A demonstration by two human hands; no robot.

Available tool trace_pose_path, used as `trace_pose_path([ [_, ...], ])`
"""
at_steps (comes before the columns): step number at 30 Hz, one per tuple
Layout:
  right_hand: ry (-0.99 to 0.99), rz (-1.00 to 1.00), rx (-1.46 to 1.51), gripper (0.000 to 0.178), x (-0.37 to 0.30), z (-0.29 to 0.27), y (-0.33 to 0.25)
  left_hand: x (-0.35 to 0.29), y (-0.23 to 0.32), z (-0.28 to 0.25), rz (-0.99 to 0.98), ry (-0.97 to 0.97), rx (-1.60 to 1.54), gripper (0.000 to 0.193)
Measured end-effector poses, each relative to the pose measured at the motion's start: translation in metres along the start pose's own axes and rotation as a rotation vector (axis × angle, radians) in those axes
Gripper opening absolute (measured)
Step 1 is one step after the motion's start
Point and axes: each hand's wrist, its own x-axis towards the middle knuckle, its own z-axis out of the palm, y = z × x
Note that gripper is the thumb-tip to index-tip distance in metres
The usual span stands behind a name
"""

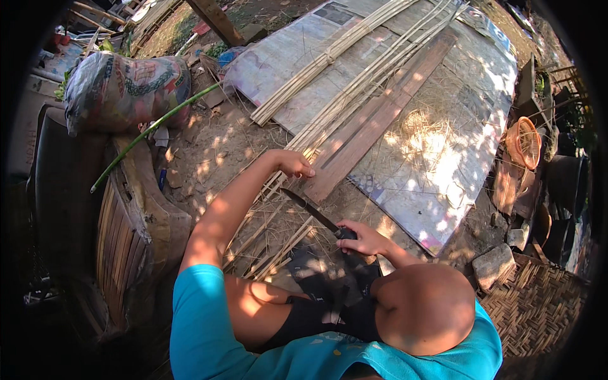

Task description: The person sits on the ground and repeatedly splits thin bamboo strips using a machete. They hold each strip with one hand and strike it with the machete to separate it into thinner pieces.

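Note:
My right hand (360, 239) is wrapped round the dark handle of a long knife. The knife's dark, curved blade (310, 206) points up and to the left, its tip just short of the plank. My left hand (294, 163) is closed, thumb against fingers, at the near end of a brown wooden plank (386, 117); whatever it grips is too small or hidden to make out. Thin split bamboo strips (342, 101) run away from beside this hand along the plank's left side. Shorter strips (285, 250) lie on the ground between my arms.
A printed sheet (468, 107) carries the plank, a second bundle of strips (304, 76) and curly shavings (421, 142). At left, a stuffed sack (126, 88) rests above a slatted wooden piece (120, 247), beside a green stalk (155, 126). An orange basket (524, 142) and a stone block (494, 266) stand right.

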Motion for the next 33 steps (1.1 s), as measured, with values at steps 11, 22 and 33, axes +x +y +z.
trace_pose_path([
  [11, 0.031, 0.258, 0.439, 0.033, 0.011, -0.001, 0.035, 0.192, 0.154, 0.024, -0.088, 1.098, -0.098, 0.044],
  [22, 0.533, 0.027, -0.181, 0.049, 0.03, -0.038, -0.013, 0.234, 0.167, 0.019, -0.009, 0.942, -0.335, 0.029],
  [33, -0.276, 0.025, -0.396, 0.037, 0.014, 0.006, 0.001, 0.214, 0.165, 0.018, 0.006, 1.024, -0.306, 0.029],
])
